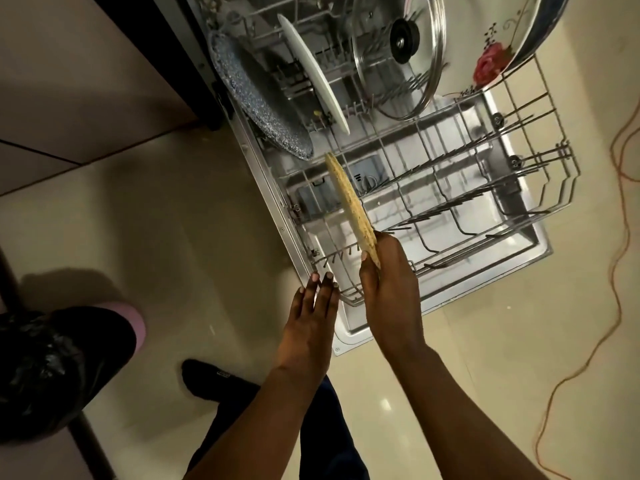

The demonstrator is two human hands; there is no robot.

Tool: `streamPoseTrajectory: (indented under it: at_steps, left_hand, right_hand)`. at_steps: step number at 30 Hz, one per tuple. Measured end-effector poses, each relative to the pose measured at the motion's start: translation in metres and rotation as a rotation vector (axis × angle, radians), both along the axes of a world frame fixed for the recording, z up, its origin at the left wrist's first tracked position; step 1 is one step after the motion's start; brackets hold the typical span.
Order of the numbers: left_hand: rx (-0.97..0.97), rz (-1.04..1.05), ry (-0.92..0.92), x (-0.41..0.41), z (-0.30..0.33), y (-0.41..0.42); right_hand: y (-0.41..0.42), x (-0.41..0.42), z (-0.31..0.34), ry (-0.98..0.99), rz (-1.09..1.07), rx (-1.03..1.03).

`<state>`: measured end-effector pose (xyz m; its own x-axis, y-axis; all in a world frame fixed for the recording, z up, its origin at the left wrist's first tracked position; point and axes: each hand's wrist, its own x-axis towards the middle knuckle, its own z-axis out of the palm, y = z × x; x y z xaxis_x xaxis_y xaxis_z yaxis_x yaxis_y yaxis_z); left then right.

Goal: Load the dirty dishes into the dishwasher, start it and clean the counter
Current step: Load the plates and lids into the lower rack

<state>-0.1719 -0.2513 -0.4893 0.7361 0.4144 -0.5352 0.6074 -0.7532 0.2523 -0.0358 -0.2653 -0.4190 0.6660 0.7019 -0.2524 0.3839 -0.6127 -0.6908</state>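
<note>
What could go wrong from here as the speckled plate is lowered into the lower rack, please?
1. The right hand grips the tan speckled plate only by its edge; it could slip onto the rack.
2. The left hand rests open at the rack's corner, where fingers might be pinched.
3. The orange cable on the floor is a trip hazard.

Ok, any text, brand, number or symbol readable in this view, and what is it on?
None can be read.
Black shoe: a small pale label patch, too blurred to read.
Detergent dispenser in the dishwasher door: faint markings, too small to read.
Flowered dish: a rose print only, no words.
</note>
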Motion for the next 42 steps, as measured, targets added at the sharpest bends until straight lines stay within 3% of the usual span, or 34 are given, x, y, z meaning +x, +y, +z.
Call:
streamPoseTrajectory:
  at_steps: [5,9,16,23,26,30,34,42]
  left_hand:
    - [-0.014,-0.01,0.003,-0.001,0.0,0.002]
    - [-0.051,-0.01,-0.002,-0.003,-0.001,0.001]
    - [-0.158,-0.038,-0.029,-0.01,0.003,0.019]
    - [-0.138,-0.1,-0.096,-0.028,0.031,0.042]
    - [-0.064,-0.073,-0.08,-0.041,0.046,0.054]
    - [0.054,-0.011,-0.196,-0.057,0.086,0.084]
    - [0.158,0.069,-0.325,-0.072,0.163,0.125]
    - [0.291,0.261,-0.337,-0.147,0.337,0.192]
  right_hand:
    - [0.009,0.019,-0.035,0.048,0.051,-0.141]
    - [-0.008,0.016,-0.052,0.028,-0.051,-0.23]
    - [-0.034,0.006,-0.055,-0.203,0.045,-0.304]
    - [-0.041,-0.017,-0.041,-0.33,0.042,-0.352]
    - [-0.04,-0.037,-0.019,-0.361,-0.015,-0.351]
    - [-0.03,-0.061,0.023,-0.356,-0.008,-0.35]
    - [-0.003,-0.078,0.091,-0.356,0.069,-0.317]
    - [0.092,-0.132,0.244,-0.388,0.313,-0.166]
